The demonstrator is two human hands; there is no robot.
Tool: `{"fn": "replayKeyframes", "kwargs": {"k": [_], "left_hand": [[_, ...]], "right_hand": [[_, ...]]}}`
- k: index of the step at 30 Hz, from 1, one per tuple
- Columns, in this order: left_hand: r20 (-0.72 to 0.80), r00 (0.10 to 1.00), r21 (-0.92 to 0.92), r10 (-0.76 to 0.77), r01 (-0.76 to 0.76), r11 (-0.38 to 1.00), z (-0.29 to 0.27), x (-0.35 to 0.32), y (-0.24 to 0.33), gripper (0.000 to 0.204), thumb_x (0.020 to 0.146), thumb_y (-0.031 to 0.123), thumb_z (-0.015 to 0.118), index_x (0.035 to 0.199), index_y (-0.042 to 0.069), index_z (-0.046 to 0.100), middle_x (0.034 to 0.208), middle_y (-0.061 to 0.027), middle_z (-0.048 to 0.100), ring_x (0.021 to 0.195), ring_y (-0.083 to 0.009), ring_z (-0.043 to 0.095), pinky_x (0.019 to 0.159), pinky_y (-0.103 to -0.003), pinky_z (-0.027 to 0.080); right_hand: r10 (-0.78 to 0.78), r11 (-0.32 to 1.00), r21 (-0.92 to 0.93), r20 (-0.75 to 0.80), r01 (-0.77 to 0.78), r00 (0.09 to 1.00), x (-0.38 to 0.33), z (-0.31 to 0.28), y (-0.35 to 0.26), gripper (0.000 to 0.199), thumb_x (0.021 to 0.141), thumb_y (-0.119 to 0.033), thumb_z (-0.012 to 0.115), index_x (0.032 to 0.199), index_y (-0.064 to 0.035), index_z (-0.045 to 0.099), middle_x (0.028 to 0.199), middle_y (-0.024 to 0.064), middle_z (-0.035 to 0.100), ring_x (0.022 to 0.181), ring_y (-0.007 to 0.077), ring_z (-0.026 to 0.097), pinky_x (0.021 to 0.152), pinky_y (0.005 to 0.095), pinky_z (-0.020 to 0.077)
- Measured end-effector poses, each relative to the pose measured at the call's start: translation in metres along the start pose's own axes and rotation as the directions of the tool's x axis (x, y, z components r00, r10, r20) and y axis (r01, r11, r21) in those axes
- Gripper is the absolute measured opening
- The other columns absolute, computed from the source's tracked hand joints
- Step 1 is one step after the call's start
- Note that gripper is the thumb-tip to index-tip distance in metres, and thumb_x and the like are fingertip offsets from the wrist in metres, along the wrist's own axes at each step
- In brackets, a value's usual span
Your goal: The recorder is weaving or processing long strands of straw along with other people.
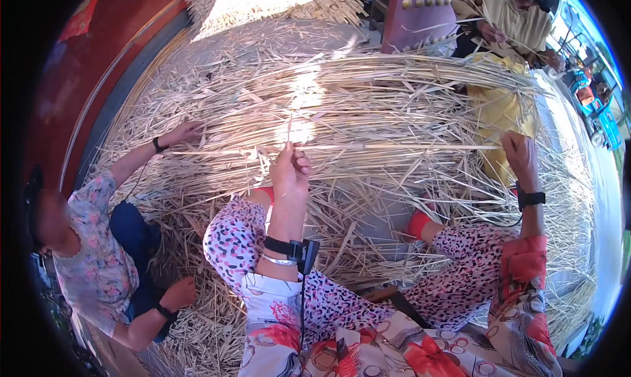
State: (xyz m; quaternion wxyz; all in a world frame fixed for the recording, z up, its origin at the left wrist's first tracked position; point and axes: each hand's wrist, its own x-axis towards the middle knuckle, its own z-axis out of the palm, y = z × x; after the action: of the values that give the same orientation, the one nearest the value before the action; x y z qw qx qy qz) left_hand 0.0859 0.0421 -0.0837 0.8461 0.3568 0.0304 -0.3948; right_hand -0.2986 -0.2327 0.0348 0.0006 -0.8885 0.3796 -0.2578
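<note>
A long pale reed stalk [427, 146] runs sideways above a wide heap of dry reeds [368, 107]. My right hand [521, 155] is closed in a fist at the stalk's right end. My left hand [290, 170] is closed in a pinch near its other end, over the middle of the heap. A thin dry strip [290, 127] points up from the left fingertips. Whether the left fingers also hold the long stalk, I cannot tell. Both wrists carry dark bands, and my patterned knees are spread below.
At the left a crouching person [98, 259] reaches one hand [184, 134] onto the heap. Another person [513, 22] handles reeds at the far right, beside a purple studded panel [417, 15]. A red wall [112, 61] borders the left; a blue vehicle [601, 120] stands beyond, right.
</note>
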Motion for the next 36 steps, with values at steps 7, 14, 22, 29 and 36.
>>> {"fn": "replayKeyframes", "kwargs": {"k": [7,14,22,29,36], "left_hand": [[0.157,0.958,0.174,-0.238,0.210,0.962,0.029,-0.032,-0.046,0.014,0.088,0.019,0.063,0.095,0.007,0.058,0.070,-0.0020,0.056,0.056,-0.0087,0.051,0.046,-0.019,0.037],[0.125,0.910,0.435,-0.395,0.307,0.846,0.058,-0.062,-0.081,0.017,0.089,0.024,0.063,0.097,0.010,0.059,0.076,-0.0023,0.057,0.060,-0.0105,0.050,0.054,-0.020,0.040],[0.091,0.969,0.190,-0.231,0.211,0.959,0.017,-0.045,-0.056,0.028,0.084,0.030,0.069,0.092,0.006,0.058,0.072,-0.0018,0.057,0.061,-0.0077,0.052,0.050,-0.018,0.039],[0.129,0.958,0.389,-0.255,0.187,0.902,0.005,-0.053,-0.079,0.024,0.083,0.027,0.069,0.088,0.006,0.059,0.068,-0.0042,0.064,0.054,-0.0090,0.061,0.040,-0.018,0.040],[0.123,0.912,0.697,-0.392,0.201,0.689,-0.069,-0.076,-0.093,0.022,0.081,0.021,0.064,0.094,0.003,0.058,0.071,-0.0057,0.062,0.055,-0.0113,0.062,0.043,-0.019,0.043]], "right_hand": [[-0.298,0.879,0.449,0.253,0.161,0.921,-0.004,0.024,-0.072,0.023,0.080,-0.024,0.067,0.078,-0.0017,0.061,0.073,0.0140,0.061,0.065,0.0321,0.058,0.059,0.0379,0.0449],[-0.495,0.812,0.494,0.301,0.310,0.816,-0.013,0.062,-0.127,0.020,0.079,-0.022,0.066,0.085,-0.0040,0.059,0.080,0.0124,0.059,0.072,0.0330,0.059,0.063,0.0405,0.0465],[-0.433,0.777,0.614,0.359,0.140,0.827,-0.011,0.065,-0.127,0.017,0.075,-0.010,0.066,0.072,0.0014,0.054,0.063,0.0134,0.053,0.057,0.0300,0.052,0.056,0.0373,0.0409],[-0.510,0.859,0.331,0.512,0.389,0.691,-0.034,0.082,-0.079,0.021,0.071,-0.010,0.069,0.085,-0.0029,0.054,0.088,0.0140,0.054,0.084,0.0340,0.049,0.074,0.0443,0.0387],[-0.424,0.903,0.278,0.707,0.328,0.566,-0.010,0.141,-0.019,0.025,0.067,-0.017,0.069,0.078,-0.0014,0.054,0.084,0.0141,0.053,0.082,0.0344,0.050,0.073,0.0450,0.0395]]}}
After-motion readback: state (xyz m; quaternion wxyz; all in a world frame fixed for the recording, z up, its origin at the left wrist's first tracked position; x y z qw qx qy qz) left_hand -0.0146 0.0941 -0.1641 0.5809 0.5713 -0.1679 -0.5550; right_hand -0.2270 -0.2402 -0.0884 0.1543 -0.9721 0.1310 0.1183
